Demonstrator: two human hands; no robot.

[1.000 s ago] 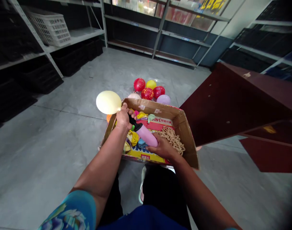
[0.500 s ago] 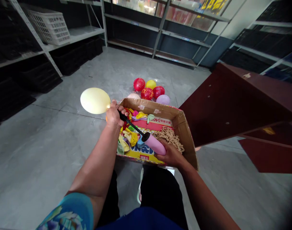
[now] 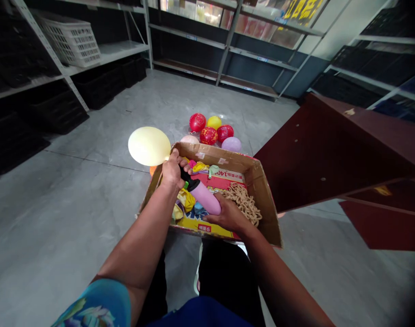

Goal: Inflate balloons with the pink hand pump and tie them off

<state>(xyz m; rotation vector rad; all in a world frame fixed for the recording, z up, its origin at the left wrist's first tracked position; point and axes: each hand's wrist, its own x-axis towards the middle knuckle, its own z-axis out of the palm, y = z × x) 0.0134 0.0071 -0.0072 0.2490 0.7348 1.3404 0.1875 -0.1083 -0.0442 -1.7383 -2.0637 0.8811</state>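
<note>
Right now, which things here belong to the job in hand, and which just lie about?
Likely job:
pink-and-black cylindrical pump
pale-yellow inflated balloon
brown cardboard box
limp multicoloured balloons
red patterned balloons on the floor

Likely lying about:
white plastic basket
dark-red flat panel

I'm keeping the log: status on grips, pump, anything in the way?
Left grip closed on black handle of balloon pump, inflated pale-yellow balloon beside; right grip around pink barrel; cardboard box underneath; no obstruction visible.
</note>
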